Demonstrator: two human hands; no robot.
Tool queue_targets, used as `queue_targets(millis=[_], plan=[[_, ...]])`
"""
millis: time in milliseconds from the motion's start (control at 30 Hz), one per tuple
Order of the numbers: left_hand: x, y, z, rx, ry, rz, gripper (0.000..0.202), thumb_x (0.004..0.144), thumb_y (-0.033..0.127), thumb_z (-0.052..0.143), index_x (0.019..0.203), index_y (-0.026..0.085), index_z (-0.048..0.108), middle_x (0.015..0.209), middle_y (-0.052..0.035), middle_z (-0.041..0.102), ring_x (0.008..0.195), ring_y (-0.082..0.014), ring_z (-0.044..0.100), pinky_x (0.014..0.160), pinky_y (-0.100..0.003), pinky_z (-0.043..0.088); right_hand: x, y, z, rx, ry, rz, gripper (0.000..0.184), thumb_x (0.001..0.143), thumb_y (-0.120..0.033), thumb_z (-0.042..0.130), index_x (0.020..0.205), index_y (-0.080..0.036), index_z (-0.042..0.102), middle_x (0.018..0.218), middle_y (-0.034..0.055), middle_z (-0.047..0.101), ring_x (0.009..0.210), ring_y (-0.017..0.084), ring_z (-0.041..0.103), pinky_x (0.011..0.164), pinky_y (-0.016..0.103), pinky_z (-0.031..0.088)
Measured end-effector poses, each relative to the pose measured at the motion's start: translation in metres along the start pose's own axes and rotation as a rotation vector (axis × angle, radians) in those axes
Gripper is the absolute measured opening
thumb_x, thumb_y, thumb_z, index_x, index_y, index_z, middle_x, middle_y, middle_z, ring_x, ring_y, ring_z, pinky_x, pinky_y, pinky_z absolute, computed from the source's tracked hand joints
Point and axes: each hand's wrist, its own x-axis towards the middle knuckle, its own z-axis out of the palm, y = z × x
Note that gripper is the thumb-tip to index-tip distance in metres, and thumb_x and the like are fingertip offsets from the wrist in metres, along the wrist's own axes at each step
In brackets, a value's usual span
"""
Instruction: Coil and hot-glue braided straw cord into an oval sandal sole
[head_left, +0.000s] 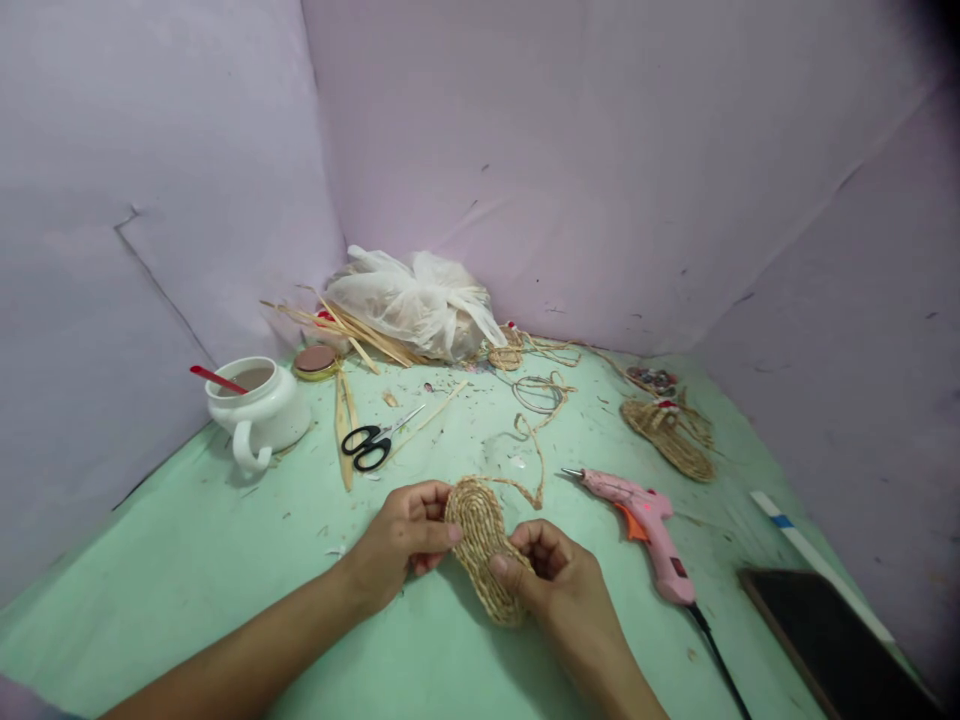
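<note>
Between my two hands is a small sandal sole (pixel 480 530) of coiled, braided straw cord, shaped like a footprint. My left hand (pixel 405 535) pinches its upper left edge between thumb and fingers. On its lower right side, my right hand (pixel 559 580) grips it with the thumb on top and the fingers curled at the edge. From the sole's top end a loose braided cord (pixel 538 470) trails away over the table. A pink glue gun (pixel 637 520) with an orange trigger lies right of my hands, nozzle pointing left.
Black-handled scissors (pixel 375 443) and straw strips (pixel 345 430) lie left of centre. A white cup (pixel 259 410) holds a red stick. At the back sits a white plastic bag (pixel 420 300). A straw sandal (pixel 667 435), a ruler-like strip (pixel 817 560) and a dark phone-like slab (pixel 825 640) lie right.
</note>
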Motion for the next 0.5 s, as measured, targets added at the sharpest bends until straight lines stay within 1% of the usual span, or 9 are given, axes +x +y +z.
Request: queue_targets(millis=[100,167,233,267,300,367,400,433,500], plan=[[-0.001,-0.002,0.002,-0.075,-0.027,-0.021,0.025,0.057,0.030,0.069,0.069,0.011,0.059,0.052,0.0045,0.045,0.042,-0.0041,0.028,0.039,-0.019,0.020,0.001,-0.006,0.001,-0.067,-0.039,-0.019,0.020,0.059,-0.032,0.070,0.066,-0.016,0.059,0.057,-0.0022,0.056,0.053,0.012,0.050,0.050,0.023,0.041],[0.000,-0.003,0.001,-0.100,0.006,-0.016,0.022,0.057,0.028,0.071,0.066,0.011,0.059,0.051,0.0052,0.043,0.044,-0.0044,0.028,0.041,-0.019,0.019,-0.001,-0.013,-0.008,-0.190,0.038,-0.095,0.021,0.065,-0.038,0.066,0.070,-0.018,0.063,0.065,0.0021,0.064,0.062,0.017,0.057,0.059,0.027,0.046],[0.000,-0.004,-0.001,-0.117,0.046,-0.008,0.020,0.057,0.026,0.071,0.065,0.011,0.059,0.051,0.0055,0.044,0.045,-0.0044,0.028,0.041,-0.019,0.018,-0.005,-0.021,-0.030,-0.375,0.220,-0.169,0.027,0.067,-0.046,0.062,0.075,-0.020,0.066,0.077,0.0051,0.069,0.074,0.022,0.062,0.067,0.031,0.048],[0.000,-0.004,-0.002,-0.124,0.062,-0.006,0.019,0.057,0.026,0.071,0.065,0.012,0.060,0.051,0.0058,0.043,0.045,-0.0043,0.027,0.041,-0.019,0.018,-0.008,-0.025,-0.045,-0.494,0.261,-0.168,0.031,0.066,-0.050,0.062,0.079,-0.022,0.067,0.083,0.0060,0.069,0.078,0.025,0.063,0.067,0.032,0.048],[0.000,-0.004,-0.003,-0.130,0.073,-0.006,0.019,0.057,0.025,0.071,0.064,0.012,0.060,0.050,0.0060,0.043,0.044,-0.0041,0.026,0.041,-0.020,0.017,-0.011,-0.029,-0.062,-0.625,0.343,-0.163,0.037,0.061,-0.055,0.064,0.079,-0.024,0.068,0.085,0.0063,0.070,0.077,0.027,0.063,0.065,0.035,0.048],[0.000,-0.003,-0.005,-0.144,0.082,-0.012,0.019,0.056,0.025,0.072,0.064,0.011,0.061,0.050,0.0056,0.044,0.044,-0.0040,0.026,0.041,-0.020,0.016,-0.016,-0.035,-0.093,-0.840,0.483,-0.060,0.046,0.056,-0.063,0.062,0.084,-0.027,0.069,0.086,0.0056,0.070,0.066,0.028,0.063,0.061,0.041,0.048],[0.000,-0.003,-0.005,-0.151,0.082,-0.015,0.020,0.056,0.025,0.072,0.064,0.011,0.062,0.049,0.0053,0.044,0.043,-0.0041,0.026,0.041,-0.020,0.016,-0.018,-0.037,-0.105,-0.875,0.545,-0.043,0.047,0.058,-0.065,0.059,0.086,-0.028,0.068,0.087,0.0051,0.070,0.061,0.027,0.063,0.059,0.041,0.048],[0.000,-0.003,-0.004,-0.158,0.081,-0.018,0.019,0.055,0.025,0.072,0.063,0.011,0.062,0.049,0.0053,0.044,0.043,-0.0041,0.026,0.041,-0.020,0.016,-0.020,-0.040,-0.114,-0.847,0.568,-0.031,0.047,0.059,-0.065,0.058,0.085,-0.027,0.069,0.085,0.0050,0.071,0.062,0.027,0.063,0.059,0.040,0.049],[0.000,-0.003,-0.003,-0.172,0.076,-0.019,0.019,0.054,0.025,0.073,0.062,0.011,0.062,0.047,0.0059,0.043,0.043,-0.0040,0.025,0.041,-0.020,0.016,-0.019,-0.045,-0.118,-0.719,0.518,-0.021,0.045,0.060,-0.064,0.058,0.078,-0.025,0.069,0.076,0.0050,0.070,0.065,0.026,0.064,0.058,0.036,0.050]])
